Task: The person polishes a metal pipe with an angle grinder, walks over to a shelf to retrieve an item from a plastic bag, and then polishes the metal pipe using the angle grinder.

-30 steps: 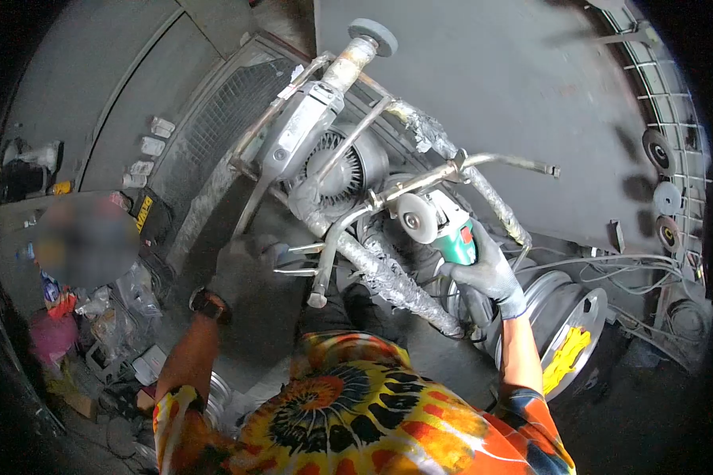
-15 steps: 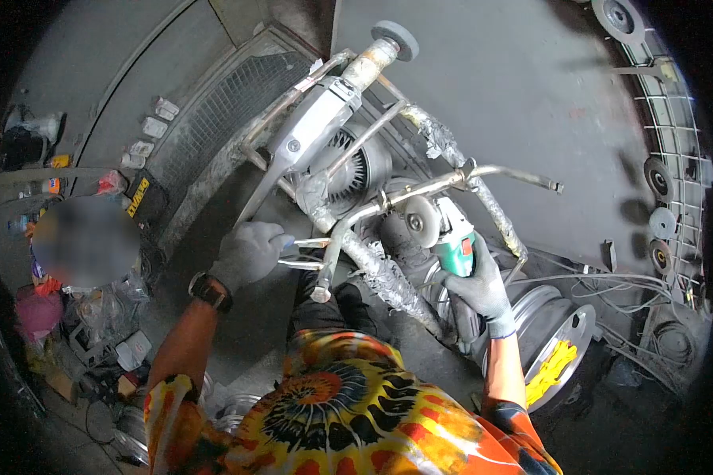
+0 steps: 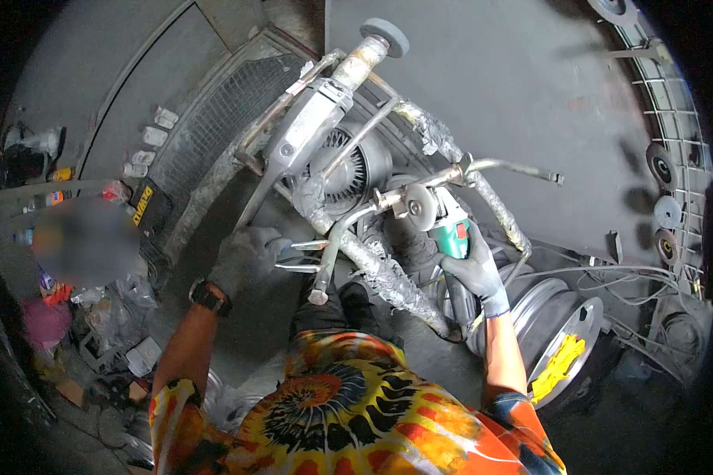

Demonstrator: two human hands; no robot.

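My right hand, in a grey glove, is wrapped round the green body of an angle grinder. The grinder's pale disc is beside the bent metal tube frame; whether they touch I cannot tell. On the other side, my left hand, also gloved, is closed round a two-pronged metal piece whose prongs point at the frame's lower tube. A large grey power tool with a round wheel lies across the frame, its narrow end near my left hand.
Behind the frame sits a finned wheel rim. More rims lie at the right, with a yellow glove on one. Discs hang on a wire rack. Cables trail below. Bags and bottles clutter the left.
The grinder and my right hand have shifted slightly left and up. My left hand still grips the pronged piece, its glove now in darker light. The camera view has tilted slightly.
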